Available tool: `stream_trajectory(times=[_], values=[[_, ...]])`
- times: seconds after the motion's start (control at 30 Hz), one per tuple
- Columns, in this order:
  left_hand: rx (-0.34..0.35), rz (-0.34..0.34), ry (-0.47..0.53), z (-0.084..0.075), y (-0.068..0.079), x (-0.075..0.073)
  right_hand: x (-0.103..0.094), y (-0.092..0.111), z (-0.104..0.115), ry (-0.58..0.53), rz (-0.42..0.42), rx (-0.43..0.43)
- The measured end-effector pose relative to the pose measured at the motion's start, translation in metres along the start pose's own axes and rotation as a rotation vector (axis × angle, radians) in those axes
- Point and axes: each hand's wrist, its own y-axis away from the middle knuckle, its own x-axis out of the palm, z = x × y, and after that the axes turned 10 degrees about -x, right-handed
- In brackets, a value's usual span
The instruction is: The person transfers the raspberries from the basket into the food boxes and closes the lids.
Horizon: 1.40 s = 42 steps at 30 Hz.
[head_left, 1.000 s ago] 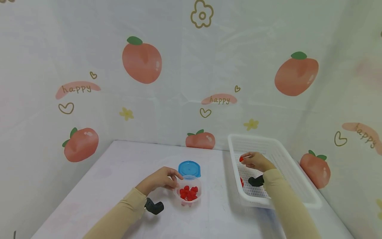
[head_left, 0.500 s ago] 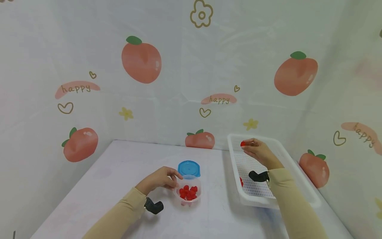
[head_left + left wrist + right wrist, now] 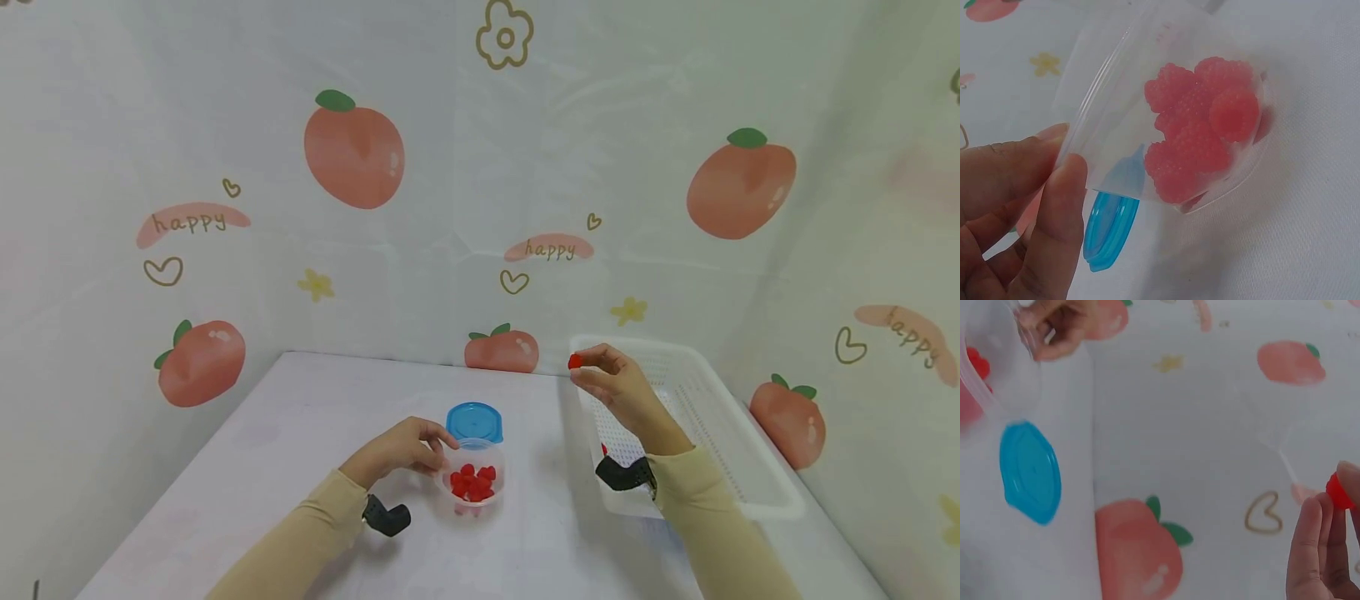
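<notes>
My left hand pinches the rim of a clear plastic tub standing on the table. In the left wrist view, thumb and fingertips grip the tub's edge, and several raspberries lie at its bottom. Behind the tub lies its blue lid. My right hand holds one red raspberry between thumb and fingertips, above the left rim of a white basket. That same raspberry shows at the right edge of the right wrist view.
Inside the basket, near its left wall, a bit of red shows, mostly hidden by the right wrist's black camera mount. A white cloth printed with fruit hangs behind the table.
My right hand has risen out of the basket with the raspberry and moved left to above its rim. My left hand stays on the tub.
</notes>
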Motion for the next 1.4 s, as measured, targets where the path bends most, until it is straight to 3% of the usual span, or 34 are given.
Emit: stream_trajectory(times=[0.3, 0.6, 0.93, 1.4], values=[[0.031, 0.018, 0.01, 0.003, -0.002, -0.001, 0.037, 0.016, -0.019, 0.063, 0.032, 0.05], [0.022, 0.015, 0.01, 0.004, -0.002, -0.001, 0.061, 0.033, -0.056, 0.177, 0.084, 0.12], [0.0, -0.007, 0.011, 0.003, -0.003, 0.0, 0.071, 0.054, -0.089, 0.236, 0.16, 0.185], [0.008, -0.006, 0.017, 0.002, -0.001, 0.0, 0.074, 0.056, -0.101, 0.273, 0.197, 0.212]])
